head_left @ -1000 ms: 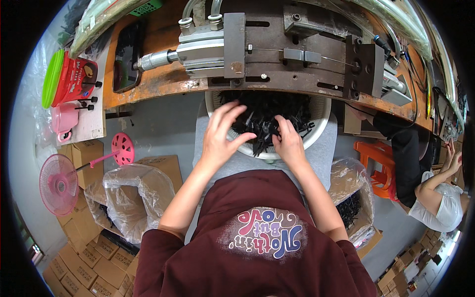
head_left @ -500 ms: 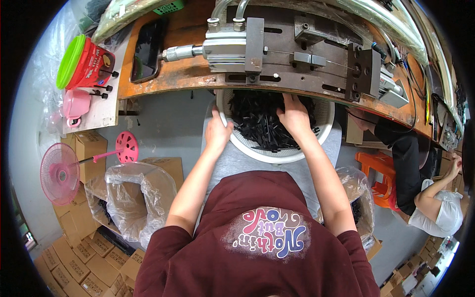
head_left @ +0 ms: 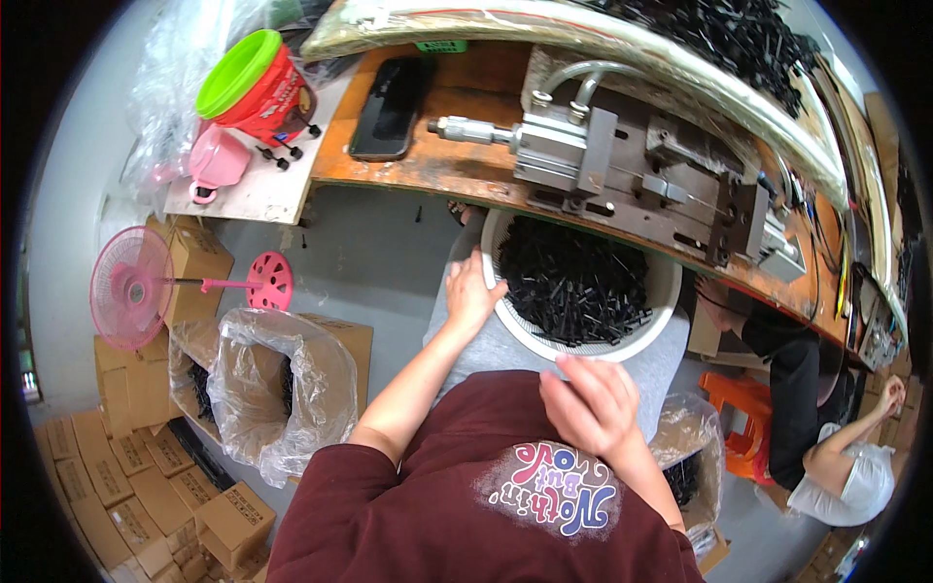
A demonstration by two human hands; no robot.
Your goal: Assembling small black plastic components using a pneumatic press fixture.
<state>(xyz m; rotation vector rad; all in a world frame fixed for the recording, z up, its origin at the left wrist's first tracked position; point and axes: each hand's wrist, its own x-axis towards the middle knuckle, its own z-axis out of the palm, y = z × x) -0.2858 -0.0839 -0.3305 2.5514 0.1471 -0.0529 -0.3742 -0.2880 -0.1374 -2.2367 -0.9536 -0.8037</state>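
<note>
A round white plastic basket (head_left: 547, 352) rests on my lap, filled with small black tube-like parts (head_left: 573, 282). My left hand (head_left: 473, 294) grips the basket's left rim, thumb against its edge. In front of my chest, just off the basket's near rim, is my right hand (head_left: 590, 403); it is smeared by motion, its fingers look bent, and I cannot see anything held in it. Beyond the basket, a metal clamping fixture (head_left: 622, 165) with a cylinder and clear hoses is mounted on the wooden bench (head_left: 457, 175).
On the bench lie a phone (head_left: 391, 107) and more black parts (head_left: 719, 44) at the back. A red bucket (head_left: 267, 97) and pink cup (head_left: 216, 160) stand left. A pink fan (head_left: 131, 289), plastic-lined boxes (head_left: 282, 389) and an orange stool (head_left: 736, 413) flank me. Another person (head_left: 846, 466) sits right.
My right hand has come out of the black parts and back toward my chest. The left hand stays on the basket rim. The whole view has shifted, with the bench appearing further right.
</note>
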